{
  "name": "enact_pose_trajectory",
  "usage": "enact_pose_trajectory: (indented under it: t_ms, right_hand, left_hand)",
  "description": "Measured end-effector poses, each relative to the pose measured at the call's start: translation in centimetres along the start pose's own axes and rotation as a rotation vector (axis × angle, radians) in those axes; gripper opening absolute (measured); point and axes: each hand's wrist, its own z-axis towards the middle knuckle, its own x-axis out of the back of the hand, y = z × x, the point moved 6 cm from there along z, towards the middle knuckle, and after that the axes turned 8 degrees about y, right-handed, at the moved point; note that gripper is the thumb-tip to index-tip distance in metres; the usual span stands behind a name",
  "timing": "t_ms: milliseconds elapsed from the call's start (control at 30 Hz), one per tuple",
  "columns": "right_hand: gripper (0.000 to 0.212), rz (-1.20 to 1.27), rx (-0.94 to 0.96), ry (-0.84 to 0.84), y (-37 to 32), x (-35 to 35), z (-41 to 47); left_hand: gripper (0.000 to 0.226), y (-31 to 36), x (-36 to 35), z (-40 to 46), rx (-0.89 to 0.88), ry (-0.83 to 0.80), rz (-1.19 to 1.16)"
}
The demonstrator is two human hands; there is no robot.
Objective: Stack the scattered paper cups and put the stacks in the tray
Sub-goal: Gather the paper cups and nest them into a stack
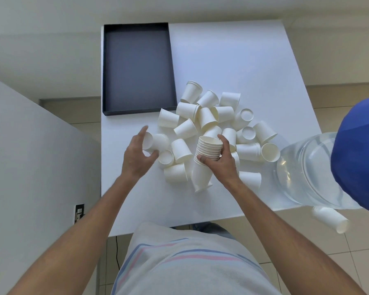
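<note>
Many white paper cups [213,122] lie scattered in a heap on the white table [232,67], most on their sides. My right hand [219,165] grips a stack of several nested cups [209,149], mouths up, near the heap's front. My left hand [136,154] curls around a single cup lying on its side [148,141] at the heap's left edge. The dark tray [136,67] sits at the table's far left with nothing in it.
A clear water bottle with a blue top [320,169] stands at the table's right edge. One cup [330,219] lies off the table, lower right. A grey surface [30,167] borders the left. My torso is at the table's near edge.
</note>
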Motion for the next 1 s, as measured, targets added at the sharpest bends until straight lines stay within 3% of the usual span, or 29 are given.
enact_pose_trajectory:
  t_ms: [233,467,633,1000]
  right_hand:
    - [0.089,-0.004,0.004,-0.019,-0.7,-0.2,0.5]
    - [0.092,-0.004,-0.014,-0.013,-0.6,0.3,0.8]
    - [0.090,-0.007,-0.015,-0.008,-0.2,0.7,0.9]
    - [0.093,-0.019,-0.047,0.006,0.0,1.8,1.1]
  left_hand:
    - [0.084,0.8,-1.1,-1.5,-0.044,-0.107,0.048]
    - [0.082,0.8,-3.2,-2.5,-0.200,-0.245,0.181]
    - [0.078,-1.7,-5.8,-3.5,-0.104,-0.400,0.364]
    - [0.079,-3.4,-7.1,-3.3,0.023,-0.447,0.257]
